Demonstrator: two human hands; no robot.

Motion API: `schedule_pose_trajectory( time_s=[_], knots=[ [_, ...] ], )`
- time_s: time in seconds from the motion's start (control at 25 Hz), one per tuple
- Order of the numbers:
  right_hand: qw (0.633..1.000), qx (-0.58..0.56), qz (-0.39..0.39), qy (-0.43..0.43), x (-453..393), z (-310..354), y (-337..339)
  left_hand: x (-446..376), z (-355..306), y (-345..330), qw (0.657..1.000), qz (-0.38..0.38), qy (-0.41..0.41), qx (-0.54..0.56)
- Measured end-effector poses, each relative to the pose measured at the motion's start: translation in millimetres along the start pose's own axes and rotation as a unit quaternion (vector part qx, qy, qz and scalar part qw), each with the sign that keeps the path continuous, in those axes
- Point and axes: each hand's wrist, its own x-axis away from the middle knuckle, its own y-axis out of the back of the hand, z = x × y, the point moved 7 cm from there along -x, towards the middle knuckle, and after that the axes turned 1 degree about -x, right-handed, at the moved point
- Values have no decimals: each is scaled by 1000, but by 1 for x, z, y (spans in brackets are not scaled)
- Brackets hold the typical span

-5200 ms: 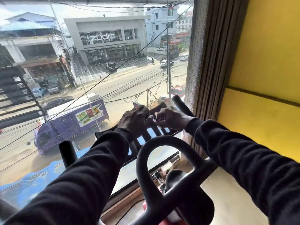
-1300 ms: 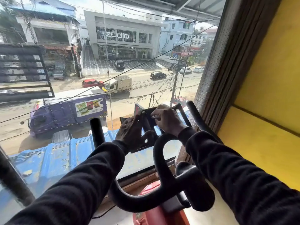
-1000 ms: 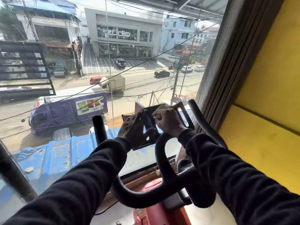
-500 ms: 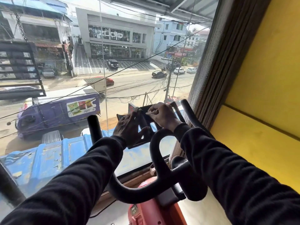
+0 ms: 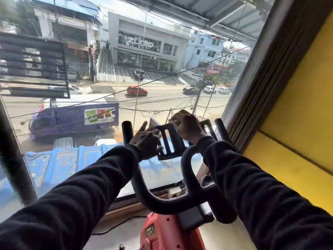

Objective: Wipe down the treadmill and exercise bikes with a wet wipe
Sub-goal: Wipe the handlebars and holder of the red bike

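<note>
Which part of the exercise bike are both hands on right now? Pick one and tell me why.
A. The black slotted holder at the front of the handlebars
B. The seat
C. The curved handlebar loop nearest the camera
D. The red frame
A: the left hand holds the left edge of the black slotted holder, and the right hand is curled over its top.
</note>
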Motion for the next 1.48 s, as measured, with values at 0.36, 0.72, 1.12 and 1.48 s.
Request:
schedule_pose_trajectory(
  time_s=[0.36, 0.72, 1.12, 1.48],
  knots=[
    [953, 262, 95, 118, -2, 30, -56, 23, 14, 17, 996, -84, 8, 42],
    [987, 149, 59, -26, 13, 33, -39, 21, 19, 18, 996, -65, 33, 57],
    [969, 56, -14, -242, 121, 9, 41, 29, -67, 48, 978, -73, 28, 193],
    [925, 53, -39, -375, 328, -33, 151, 88, -267, 79, 971, -6, -55, 231]
  ],
)
